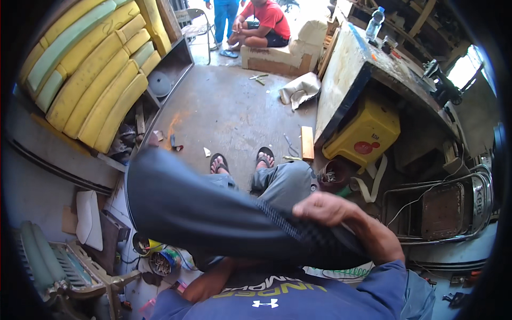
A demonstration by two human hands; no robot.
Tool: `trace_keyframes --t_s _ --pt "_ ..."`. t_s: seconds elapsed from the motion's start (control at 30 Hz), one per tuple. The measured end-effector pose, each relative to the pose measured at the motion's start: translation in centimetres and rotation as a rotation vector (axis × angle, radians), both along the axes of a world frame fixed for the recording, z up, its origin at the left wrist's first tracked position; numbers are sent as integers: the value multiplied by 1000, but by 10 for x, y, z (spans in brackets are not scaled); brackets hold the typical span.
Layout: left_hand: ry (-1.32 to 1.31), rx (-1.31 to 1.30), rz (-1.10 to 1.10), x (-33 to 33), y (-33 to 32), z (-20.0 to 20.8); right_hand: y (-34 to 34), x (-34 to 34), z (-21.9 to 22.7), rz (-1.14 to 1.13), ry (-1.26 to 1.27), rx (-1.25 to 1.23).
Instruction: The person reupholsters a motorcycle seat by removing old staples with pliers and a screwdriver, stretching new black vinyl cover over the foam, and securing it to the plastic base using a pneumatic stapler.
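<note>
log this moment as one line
right hand: gripping black piece | left hand: hidden, only forearm showing | wooden block: on floor

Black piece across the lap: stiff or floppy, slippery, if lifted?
The black piece probably has some stiffness: its left part holds a rounded shape, though hidden support may help. It may be slippery there, given the smooth sheen. The textured band near the right hand likely gives more friction.

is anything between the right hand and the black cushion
Nothing visible: the right hand is closed directly on the black cushion, at its edge near the patterned strip. The left hand can't be made out, so any obstruction there can't be told.
</note>
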State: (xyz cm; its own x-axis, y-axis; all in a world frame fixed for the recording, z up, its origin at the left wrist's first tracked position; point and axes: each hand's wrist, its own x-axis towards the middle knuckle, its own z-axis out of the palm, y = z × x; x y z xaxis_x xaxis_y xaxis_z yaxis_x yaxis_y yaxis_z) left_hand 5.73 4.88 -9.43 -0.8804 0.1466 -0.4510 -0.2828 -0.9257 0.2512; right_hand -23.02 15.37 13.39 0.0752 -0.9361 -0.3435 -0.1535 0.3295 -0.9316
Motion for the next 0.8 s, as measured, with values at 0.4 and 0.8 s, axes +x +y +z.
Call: trace_keyframes --t_s 0.4,0.8 --pt "-771 -356 271 253 -79 23 -69 26 -59 670 -530 -54" --pt "-1028 -2068 191 37 -304 243 -144 -12 -138 620 -610 444"
